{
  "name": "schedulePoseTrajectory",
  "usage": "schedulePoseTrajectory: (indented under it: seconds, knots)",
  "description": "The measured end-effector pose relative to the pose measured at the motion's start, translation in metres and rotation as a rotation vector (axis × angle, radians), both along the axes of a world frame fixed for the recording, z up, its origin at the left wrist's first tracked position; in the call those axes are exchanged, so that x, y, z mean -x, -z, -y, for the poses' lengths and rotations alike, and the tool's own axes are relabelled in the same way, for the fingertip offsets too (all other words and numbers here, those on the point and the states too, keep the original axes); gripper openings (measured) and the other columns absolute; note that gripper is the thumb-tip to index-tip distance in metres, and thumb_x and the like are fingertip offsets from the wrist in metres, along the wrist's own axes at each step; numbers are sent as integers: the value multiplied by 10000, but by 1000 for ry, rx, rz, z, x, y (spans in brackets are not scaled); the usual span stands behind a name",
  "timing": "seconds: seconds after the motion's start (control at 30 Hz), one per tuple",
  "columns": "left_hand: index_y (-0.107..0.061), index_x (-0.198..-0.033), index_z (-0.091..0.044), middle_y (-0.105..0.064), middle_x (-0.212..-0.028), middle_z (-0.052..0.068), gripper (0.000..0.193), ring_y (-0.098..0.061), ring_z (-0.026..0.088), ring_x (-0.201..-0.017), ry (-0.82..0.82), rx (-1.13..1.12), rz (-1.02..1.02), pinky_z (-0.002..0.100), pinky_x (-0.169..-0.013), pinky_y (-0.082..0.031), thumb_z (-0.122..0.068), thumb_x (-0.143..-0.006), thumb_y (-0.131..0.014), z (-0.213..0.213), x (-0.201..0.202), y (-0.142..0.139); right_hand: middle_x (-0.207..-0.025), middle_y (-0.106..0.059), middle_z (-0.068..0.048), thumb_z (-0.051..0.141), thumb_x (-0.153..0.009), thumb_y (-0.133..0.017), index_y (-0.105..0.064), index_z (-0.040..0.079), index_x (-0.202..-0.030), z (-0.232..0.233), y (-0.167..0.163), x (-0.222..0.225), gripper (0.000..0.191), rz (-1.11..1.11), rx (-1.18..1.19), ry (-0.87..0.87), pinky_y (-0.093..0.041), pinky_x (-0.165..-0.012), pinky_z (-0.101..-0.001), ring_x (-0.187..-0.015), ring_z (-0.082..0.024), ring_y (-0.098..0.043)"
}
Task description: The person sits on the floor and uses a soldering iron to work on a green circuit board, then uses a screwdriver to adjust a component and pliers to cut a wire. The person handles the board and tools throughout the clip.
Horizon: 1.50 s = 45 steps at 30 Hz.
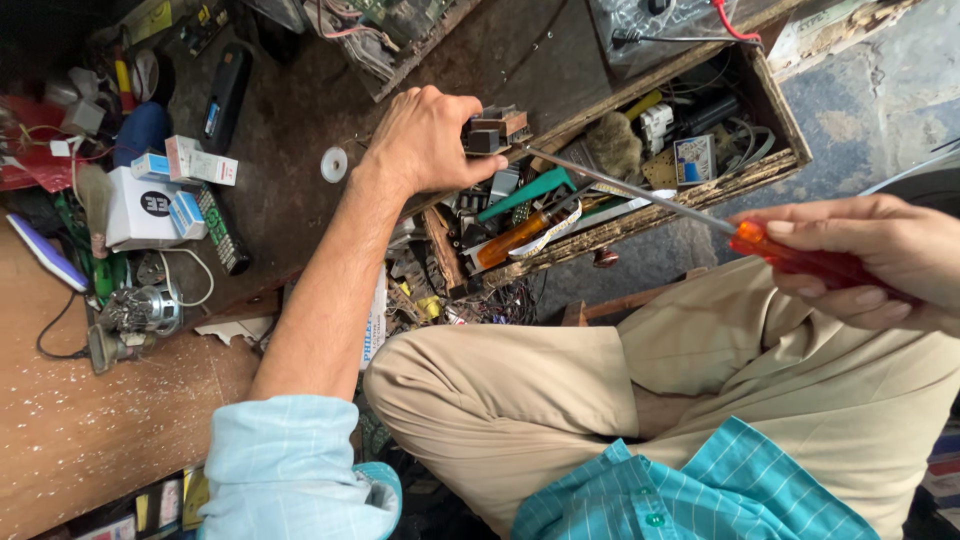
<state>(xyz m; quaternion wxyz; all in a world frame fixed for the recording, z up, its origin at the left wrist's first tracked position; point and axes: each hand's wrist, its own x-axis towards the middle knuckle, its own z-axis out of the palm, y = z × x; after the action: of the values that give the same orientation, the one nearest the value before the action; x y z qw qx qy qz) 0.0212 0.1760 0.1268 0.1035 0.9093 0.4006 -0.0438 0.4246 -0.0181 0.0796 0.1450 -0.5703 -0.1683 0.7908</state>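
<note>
Small transformer (497, 130) held at the rim of the wooden drawer (770, 100), above the clutter of parts inside. Judged dense and heavy for its bulk: stacked metal core, hard and stiff, unlikely to slip but with thin leads and windings that look easy to damage. Best taken by the solid core sides, as now, not by the terminals.

Left hand (425, 140) curled over the transformer, fingers closed round its body, thumb below; wrist bent slightly, forearm reaching straight out from the rolled pale-blue sleeve (290, 470) across the dark worktop (290, 200).

Right hand (880, 255) wrapped shut on the orange handle of a long screwdriver (800, 258), fingers pressed together along the grip. Steel shaft slanting up and left, tip at or just beside the transformer; contact not clear. Handle smooth plastic, judged light and rigid, firm grip at mid-handle adequate.

Khaki-trousered knee (520, 400) folded below both arms.
</note>
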Motion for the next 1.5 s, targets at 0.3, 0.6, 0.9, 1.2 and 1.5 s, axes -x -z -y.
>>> schedulePoseTrajectory:
  seconds: [0.3, 0.6, 0.9, 1.2, 1.5]
  knots:
    - [-750, -833, -79, -731, -667, 113, 382, -732, 276, -602, 42, -3, 35, 406, -673, -605, -420, -719, -881, -5, 0, 0, -569, -652, -59, 257, -1000, -697, -730, 244, -1396, -16, -46, 6, 398, 786, -746, -632, -530, -419, -281, -458, -128, -612]
    - [-744, -798, -83, -727, -661, 118, 381, -732, 293, -613, -23, -2, 32, 421, -692, -604, -432, -719, -877, -2, 7, 0, -775, -710, -76, 247, -937, -697, -681, 131, -1317, 11, -61, 33, 398, 936, -1584, -452, -532, -521, -267, -545, -123, -648]
    - [-743, -798, -59, -720, -672, 146, 396, -722, 318, -610, 7, -21, 53, 428, -682, -604, -411, -695, -893, -4, 9, -2, -841, -728, -228, 257, -1021, -590, -685, 67, -1407, -19, -35, 23, 441, 292, -252, -217, -433, -387, -357, -529, -297, -750]
    - [-725, -790, -79, -730, -675, 126, 352, -731, 292, -606, 12, -6, 56, 415, -673, -605, -387, -723, -881, -2, 9, 0, -800, -722, -19, 270, -950, -668, -699, 153, -1327, -2, -63, 30, 396, 1052, -1514, -665, -534, -515, -262, -540, -122, -670]
    - [-727, -766, -74, -715, -688, 164, 406, -721, 361, -659, 34, -66, 73, 453, -682, -598, -438, -720, -899, 4, 9, -10, -672, -611, -90, 330, -1019, -617, -665, 48, -1294, -16, -38, 16, 397, 151, -203, -97, -393, -394, -302, -462, -136, -508]
